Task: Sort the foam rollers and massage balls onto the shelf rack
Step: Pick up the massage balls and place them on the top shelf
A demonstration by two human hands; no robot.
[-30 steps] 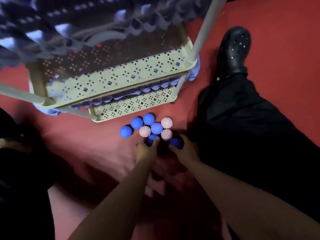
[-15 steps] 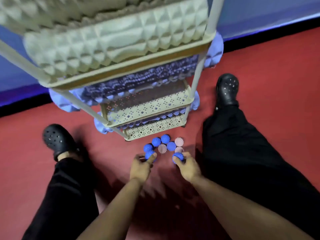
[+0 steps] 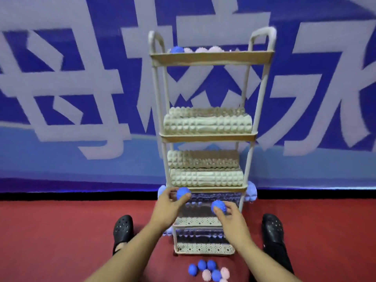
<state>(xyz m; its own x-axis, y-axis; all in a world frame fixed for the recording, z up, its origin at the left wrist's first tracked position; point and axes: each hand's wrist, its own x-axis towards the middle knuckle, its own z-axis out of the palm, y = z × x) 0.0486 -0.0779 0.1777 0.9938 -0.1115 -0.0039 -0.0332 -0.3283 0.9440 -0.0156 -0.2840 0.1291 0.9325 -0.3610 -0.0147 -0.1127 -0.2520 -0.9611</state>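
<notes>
Head view: left hand (image 3: 165,208) fingers curl round a blue spiky rubber massage ball (image 3: 183,193), thumb under, fingertips on top. Right hand (image 3: 230,217) pinches a second blue spiky ball (image 3: 219,206) between thumb and fingers. Both balls are held up in front of the lower-middle part of the cream plastic shelf rack (image 3: 209,58), left ball higher than right, apart from each other. Both forearms reach forward and up from the bottom edge, wrists roughly straight.

Rack contents, top down:
- top shelf: one blue ball (image 3: 176,49) at left, pale pink balls (image 3: 205,49) in a row beside it, only their tops showing over the rim
- second shelf: cream ridged foam rollers (image 3: 207,124) lying lengthwise, one in front, another behind
- third shelf: two more cream foam rollers (image 3: 205,178), stacked
- below that: purple-blue textured rollers (image 3: 251,193), ends sticking out both sides; middle blurred and partly behind the hands
- lowest perforated trays (image 3: 203,248): dark contents, cannot tell what

On the red carpet floor (image 3: 50,231) just in front of the rack base: loose cluster of blue and pink spiky balls (image 3: 209,270), touching each other. Black perforated clogs (image 3: 123,226) either side of the rack. Blue banner wall with large white characters (image 3: 81,88) behind.
</notes>
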